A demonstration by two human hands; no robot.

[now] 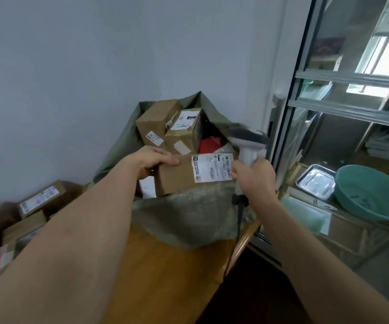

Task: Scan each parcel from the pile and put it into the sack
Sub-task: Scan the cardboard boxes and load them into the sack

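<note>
A grey-green sack (188, 216) stands open on the wooden table, stuffed with several cardboard boxes and a red packet (208, 145). My left hand (152, 160) grips the left end of a brown parcel (177, 176) with a white label, held at the sack's mouth. My right hand (254, 176) is curled round the handle of a white barcode scanner (247, 141), right beside the parcel's label. The scanner's dark cable hangs down past the table edge. The pile of parcels (25, 216) lies at the lower left.
The wooden table (172, 277) ends at the right in a rounded edge. Beyond it stands a glass-fronted cabinet (343, 108) holding a green basin (371, 192) and a metal tray (315, 181). A plain wall is behind the sack.
</note>
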